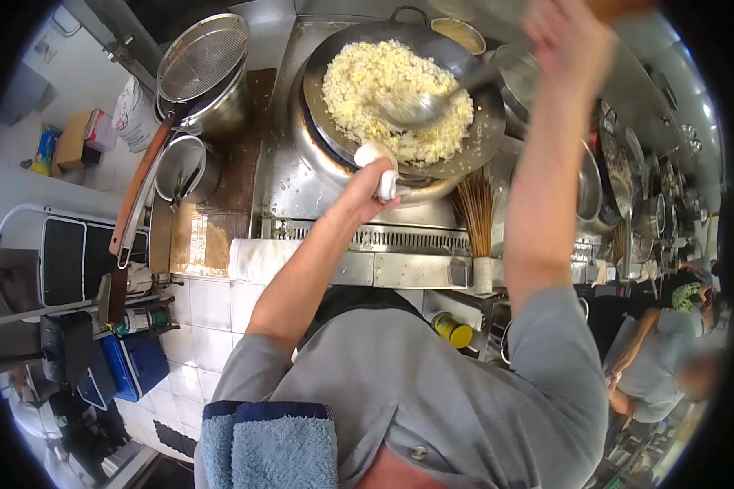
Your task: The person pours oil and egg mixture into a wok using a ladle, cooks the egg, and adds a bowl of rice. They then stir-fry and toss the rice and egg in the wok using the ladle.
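Observation:
A large dark wok (485, 122) sits on the burner, filled with fried rice (375, 81) flecked with yellow egg. My left hand (367, 196) is closed around a folded white cloth (375, 155) at the wok's near rim; whether a handle lies beneath the cloth is hidden. Raised at the upper right, my right hand (569, 41) is smeared by motion but wrapped round the ladle's handle, whose brown end shows beyond the fist. The metal bowl of the ladle (420, 110) is down in the rice, tilted and blurred.
To the left stand a mesh strainer (204, 57) over a pot and a smaller metal pot (186, 167). A bamboo brush (475, 208) stands upright right of the burner. Pans line the right side. Another person (652, 359) is at the far right.

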### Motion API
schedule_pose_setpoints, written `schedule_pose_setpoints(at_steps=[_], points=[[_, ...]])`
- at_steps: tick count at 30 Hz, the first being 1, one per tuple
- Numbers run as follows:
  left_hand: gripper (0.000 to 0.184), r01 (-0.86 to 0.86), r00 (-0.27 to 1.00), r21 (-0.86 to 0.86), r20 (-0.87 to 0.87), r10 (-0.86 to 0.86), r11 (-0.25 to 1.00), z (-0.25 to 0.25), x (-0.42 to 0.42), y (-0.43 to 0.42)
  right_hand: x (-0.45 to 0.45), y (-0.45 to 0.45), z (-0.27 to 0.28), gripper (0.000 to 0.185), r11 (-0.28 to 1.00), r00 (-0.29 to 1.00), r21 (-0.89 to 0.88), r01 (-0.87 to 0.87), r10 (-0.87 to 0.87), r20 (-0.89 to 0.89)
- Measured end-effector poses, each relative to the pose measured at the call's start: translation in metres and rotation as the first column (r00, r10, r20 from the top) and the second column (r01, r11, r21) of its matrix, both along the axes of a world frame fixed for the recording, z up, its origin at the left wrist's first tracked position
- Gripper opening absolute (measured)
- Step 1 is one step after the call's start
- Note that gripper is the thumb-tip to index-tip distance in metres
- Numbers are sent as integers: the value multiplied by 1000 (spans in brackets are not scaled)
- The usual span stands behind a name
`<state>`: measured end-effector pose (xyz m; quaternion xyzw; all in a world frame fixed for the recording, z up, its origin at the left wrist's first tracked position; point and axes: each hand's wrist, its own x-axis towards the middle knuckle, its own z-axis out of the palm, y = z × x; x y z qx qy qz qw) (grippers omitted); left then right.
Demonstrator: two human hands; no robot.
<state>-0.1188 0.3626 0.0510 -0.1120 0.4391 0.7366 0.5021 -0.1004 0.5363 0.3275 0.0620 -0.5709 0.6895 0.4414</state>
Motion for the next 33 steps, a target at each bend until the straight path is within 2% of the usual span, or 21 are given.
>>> schedule_pose_setpoints(at_steps=[1,3,5,6,9,11,13,14,17,19,21,22,24,26,28,29,30,31,32,33], points=[[16,-8,1000,-3,8,8,1000,0,3,-1,36,-8,8,34,992,998,120,-33,26,63],[16,-5,1000,8,-1,5,1000,4,6,-3,35,-28,-54,30,975,983,130,181,-177,-49],[15,15,1000,22,-15,-14,1000,6,13,-7,-4,-28,-79,23,993,994,-89,74,-80,-69],[16,69,997,-13,-17,-69,998,-3,7,-7,-11,-27,-60,21,973,977,101,207,-202,-64],[16,21,1000,-40,-17,-22,999,5,9,-5,54,-27,-18,26,998,999,47,37,-38,13],[15,14,1000,6,-20,-14,1000,-1,2,-3,48,-41,-67,23,987,983,25,158,-155,-99],[14,13,1000,36,-6,-13,999,-12,8,-4,5,-29,-88,30,983,984,52,176,-173,-43],[13,60,998,-2,-5,-60,998,1,8,-8,0,-30,-65,32,986,988,53,156,-157,4],[12,59,998,-13,15,-59,998,0,7,-7,61,1,-27,34,990,981,-32,-140,143,132],[12,2,1000,-3,-4,-2,1000,9,4,-4,59,-25,-36,29,972,985,173,-160,168,-34],[13,12,1000,7,-15,-12,1000,1,10,-6,5,1,-89,31,993,994,58,105,-105,-9],[24,44,999,-13,-26,-45,999,-2,7,-5,-15,17,-75,30,993,995,81,87,-83,-46],[24,34,999,-37,-23,-35,999,9,7,-5,-31,42,-22,24,986,989,136,98,-81,-126],[26,26,999,-64,-26,-28,998,16,10,-6,-31,54,4,18,975,979,161,151,-125,-162],[24,6,1000,-60,-22,-7,998,14,9,-7,-71,41,-41,19,961,962,-70,267,-261,78],[23,-4,1000,-54,-18,3,999,12,12,-7,-89,56,-59,21,987,994,-122,101,-105,-28],[21,-11,1000,-48,5,12,999,12,11,-6,-100,65,-49,21,962,987,-228,-152,161,19],[20,-2,1000,-48,10,3,999,6,16,-8,-112,74,-39,22,867,916,-356,-349,396,66],[20,8,1000,-45,8,-8,999,-1,16,-8,-127,68,-28,22,998,989,-46,-31,38,141],[19,16,1000,-33,-8,-16,999,2,8,-5,-123,60,-6,22,1000,994,0,-9,9,112]])
